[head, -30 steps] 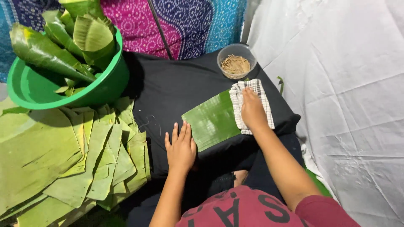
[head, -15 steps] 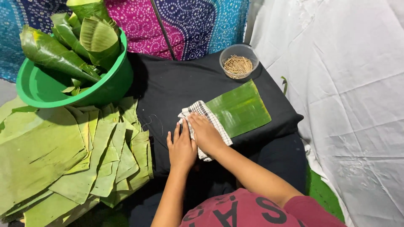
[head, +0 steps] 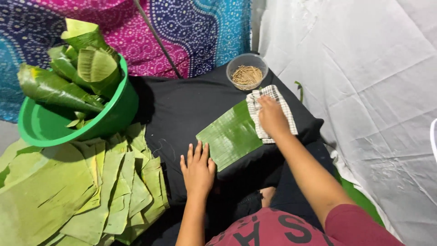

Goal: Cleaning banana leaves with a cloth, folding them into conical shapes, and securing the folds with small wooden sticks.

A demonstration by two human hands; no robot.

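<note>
A rectangular piece of banana leaf (head: 230, 135) lies flat on a black cloth-covered surface (head: 182, 107). My left hand (head: 198, 167) rests flat with fingers spread at the leaf's near left corner, holding nothing. My right hand (head: 272, 116) presses a white checked cloth (head: 284, 107) onto the leaf's far right end, fingers curled over the cloth.
A green plastic basin (head: 91, 125) with rolled banana leaves stands at the left. Several cut leaf pieces (head: 77, 191) lie stacked below it. A small clear bowl of thin sticks (head: 247, 73) sits behind the cloth. White sheeting (head: 364, 91) covers the right side.
My right hand has slid the checked cloth from the leaf's left end back to its right end. The left hand has stayed at the near left corner.
</note>
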